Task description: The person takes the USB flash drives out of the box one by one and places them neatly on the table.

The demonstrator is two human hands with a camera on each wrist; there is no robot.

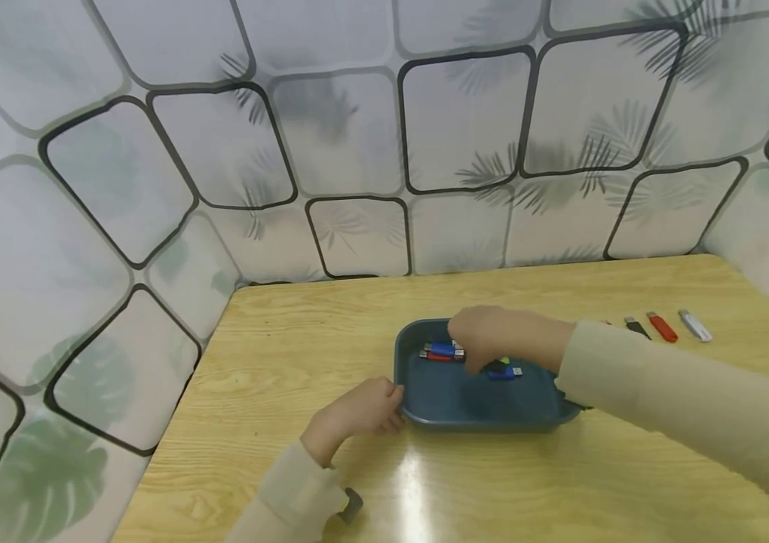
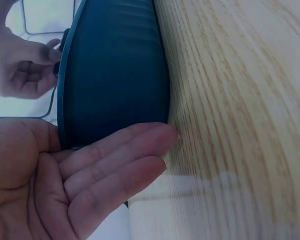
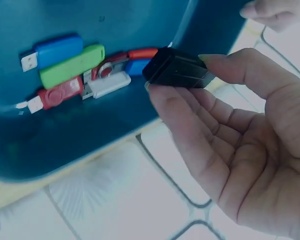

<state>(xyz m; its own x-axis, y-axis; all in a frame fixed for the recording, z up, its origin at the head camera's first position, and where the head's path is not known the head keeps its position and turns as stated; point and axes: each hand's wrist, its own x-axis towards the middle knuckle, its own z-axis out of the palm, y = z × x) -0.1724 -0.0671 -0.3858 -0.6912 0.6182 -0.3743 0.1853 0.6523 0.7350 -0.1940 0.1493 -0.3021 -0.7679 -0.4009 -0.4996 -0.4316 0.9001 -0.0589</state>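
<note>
A dark blue-green plastic tray (image 1: 479,424) sits on the wooden table. My left hand (image 1: 364,407) holds its near left corner by the rim, fingers lying along the outer wall in the left wrist view. Over the tray, my right hand (image 3: 240,135) pinches a black USB flash drive (image 3: 177,70) between thumb and forefinger. Several other flash drives lie together on the tray floor, among them a blue drive (image 3: 59,50), a green drive (image 3: 72,66), a red drive (image 3: 62,94) and a white drive (image 3: 110,85). In the head view, the right hand hides the black drive.
At the table's right side, beyond the right forearm, lie a black drive (image 1: 637,326), a red drive (image 1: 661,326) and a white drive (image 1: 695,326); the sleeve (image 1: 663,400) partly covers that area. A patterned wall (image 1: 344,136) stands behind the wooden table (image 1: 289,339).
</note>
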